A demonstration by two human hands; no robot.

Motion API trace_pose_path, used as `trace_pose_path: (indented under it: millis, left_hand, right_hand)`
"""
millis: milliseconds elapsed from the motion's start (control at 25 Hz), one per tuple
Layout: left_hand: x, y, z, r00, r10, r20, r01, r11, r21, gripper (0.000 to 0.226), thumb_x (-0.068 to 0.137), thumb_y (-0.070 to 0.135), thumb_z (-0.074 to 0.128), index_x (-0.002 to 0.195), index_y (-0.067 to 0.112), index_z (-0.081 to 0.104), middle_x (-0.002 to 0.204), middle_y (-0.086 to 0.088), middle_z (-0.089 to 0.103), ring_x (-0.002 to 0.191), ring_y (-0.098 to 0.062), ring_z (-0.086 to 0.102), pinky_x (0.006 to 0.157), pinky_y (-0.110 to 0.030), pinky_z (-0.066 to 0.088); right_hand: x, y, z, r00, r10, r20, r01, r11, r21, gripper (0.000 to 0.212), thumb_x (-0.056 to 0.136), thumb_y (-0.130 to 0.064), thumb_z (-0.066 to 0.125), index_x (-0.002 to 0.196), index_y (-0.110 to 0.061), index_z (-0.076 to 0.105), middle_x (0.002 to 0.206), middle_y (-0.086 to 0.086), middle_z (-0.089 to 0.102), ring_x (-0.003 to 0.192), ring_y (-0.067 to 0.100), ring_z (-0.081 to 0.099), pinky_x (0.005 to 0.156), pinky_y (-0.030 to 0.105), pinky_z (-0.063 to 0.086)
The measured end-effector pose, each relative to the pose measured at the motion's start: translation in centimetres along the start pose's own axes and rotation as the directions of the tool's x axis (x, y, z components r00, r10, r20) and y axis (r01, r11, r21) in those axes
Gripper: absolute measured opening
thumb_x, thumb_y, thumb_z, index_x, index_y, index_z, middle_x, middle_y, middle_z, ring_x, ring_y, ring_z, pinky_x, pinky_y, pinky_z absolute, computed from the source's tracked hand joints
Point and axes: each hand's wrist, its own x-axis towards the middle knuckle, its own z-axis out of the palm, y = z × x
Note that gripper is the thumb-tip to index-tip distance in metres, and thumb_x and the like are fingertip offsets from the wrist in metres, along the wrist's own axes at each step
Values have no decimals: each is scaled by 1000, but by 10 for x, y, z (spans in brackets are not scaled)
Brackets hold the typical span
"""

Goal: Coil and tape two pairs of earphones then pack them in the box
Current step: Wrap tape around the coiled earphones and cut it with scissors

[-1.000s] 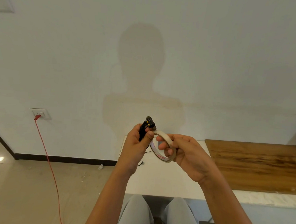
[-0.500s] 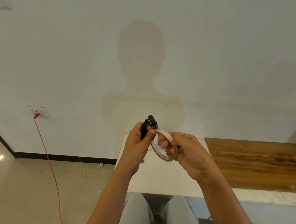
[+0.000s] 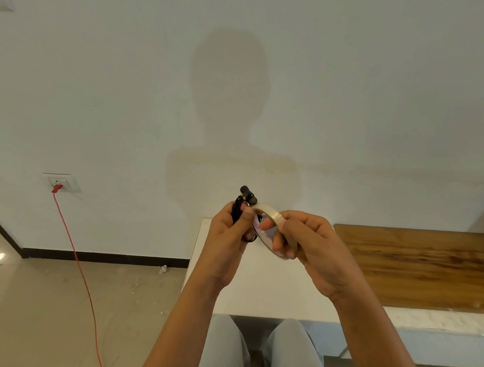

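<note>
While left hand point(image 3: 228, 239) grips coiled black earphones point(image 3: 240, 204), right hand point(image 3: 311, 245) holds glossy tape ring point(image 3: 270, 211).

Print inside the tape roll point(image 3: 270, 212) — unreadable.

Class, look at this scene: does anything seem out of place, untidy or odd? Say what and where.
A crumpled white scrap lies on the beige floor beside the black skirting board, with small flecks scattered nearby. A red cable trails loose from the white wall socket across that floor.

Two hands point(image 3: 224, 251) point(image 3: 316, 251), one tape roll point(image 3: 271, 213), seemingly one pair of earphones point(image 3: 247, 194), one red cable point(image 3: 56, 189).
</note>
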Motion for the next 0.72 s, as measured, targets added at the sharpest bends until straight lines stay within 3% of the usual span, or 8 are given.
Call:
trace_pose_path:
  millis: [120,240,320,520,640,720]
  left_hand:
    - [0,7,-1,1000,-18,13,18,998,55,9,90,16,53,87,10,59,58,8,46,57,-10,33,59,-24,31]
    - [0,17,-1,999,20,42,-31,957,287,21,78,26,62,89,8,60,70,-4,57,64,-11,42,61,-23,36]
    - [-2,23,1,997,32,68,-55,923,380,15,77,21,67,81,11,56,76,-11,59,69,-15,45,63,-23,39]
    - [-3,28,5,996,4,86,-48,856,515,25,76,21,73,70,19,49,58,15,44,57,-7,39,54,-13,36]
    - [-3,26,9,998,-25,51,-7,834,552,26,72,26,73,69,21,47,54,17,41,52,-3,36,49,-8,33]
    - [-2,23,9,998,-47,29,24,834,552,24,66,30,68,69,20,46,61,11,42,57,-5,37,52,-10,33]
  right_hand:
    - [0,-4,-1,998,-8,-60,2,994,-106,35,92,-6,44,74,-12,73,52,1,50,51,5,42,55,13,39]
    - [1,-5,0,995,-25,-96,3,975,-222,33,86,-19,51,60,-23,70,55,-2,49,60,9,42,66,24,42]
    - [3,-4,-1,993,-24,-114,-10,957,-290,36,86,-18,51,54,-26,67,54,-8,50,61,11,40,64,29,39]
    - [7,1,-7,997,-35,-63,11,937,-349,31,80,-26,47,67,-4,65,59,5,52,63,19,41,65,34,39]
    - [9,2,-11,1000,-12,-6,10,952,-306,30,92,-11,46,81,8,66,55,-2,50,56,7,45,64,19,41]
    - [9,2,-14,999,29,44,-17,969,-247,30,93,-5,43,86,4,71,56,-3,54,53,0,47,57,12,42]
